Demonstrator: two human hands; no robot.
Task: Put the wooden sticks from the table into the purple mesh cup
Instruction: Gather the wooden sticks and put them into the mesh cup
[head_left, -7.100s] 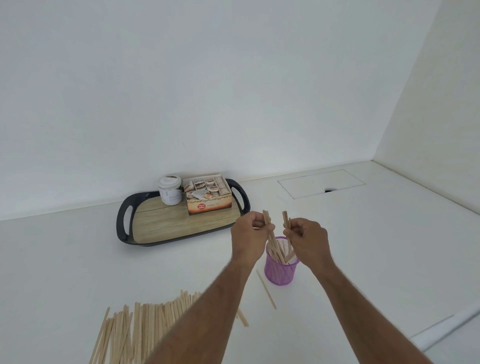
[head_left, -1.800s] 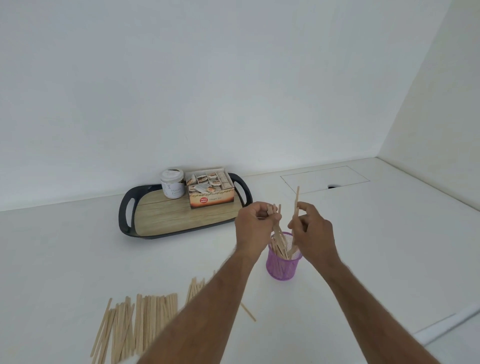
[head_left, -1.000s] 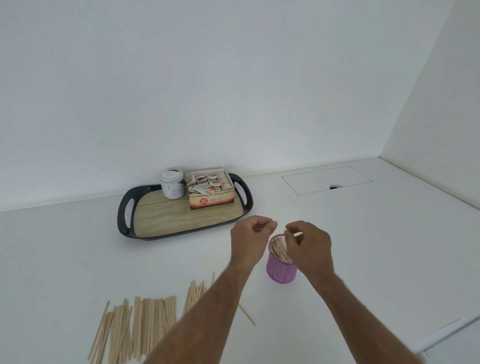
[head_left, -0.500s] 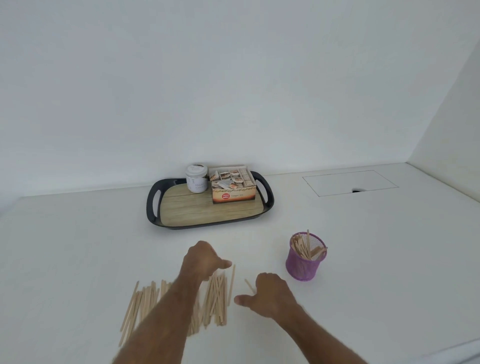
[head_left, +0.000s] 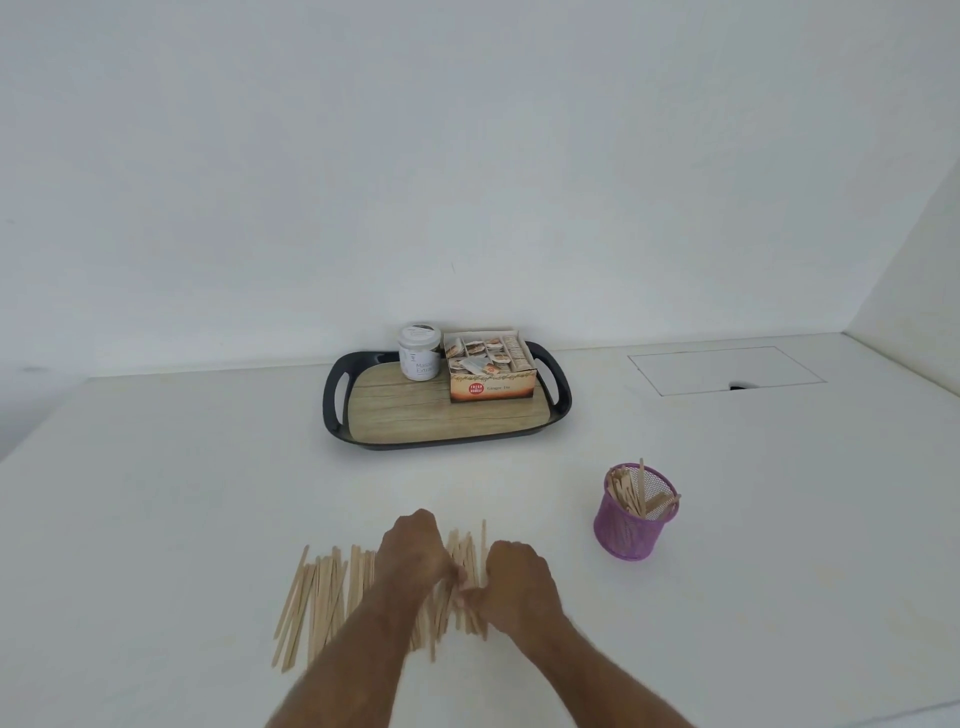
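Note:
A purple mesh cup (head_left: 628, 526) stands on the white table at the right, with several wooden sticks (head_left: 635, 494) leaning inside it. A wide row of loose wooden sticks (head_left: 322, 597) lies flat on the table near me. My left hand (head_left: 410, 553) and my right hand (head_left: 517, 577) are both down on the right part of this row, fingers curled and fingertips meeting over the sticks. The fingertips are blurred, so whether they grip a stick is unclear. The cup is about a hand's width right of my right hand.
A black tray (head_left: 335, 410) with a wood-look floor sits at the back, carrying a white jar (head_left: 418, 352) and an open tea box (head_left: 491, 374). A flush hatch panel (head_left: 722, 370) lies in the table's back right. Walls close the back and right.
Both hands left the cup, where they were dropping sticks in, and moved down and left onto the loose sticks. Their fingers have now curled together over the pile.

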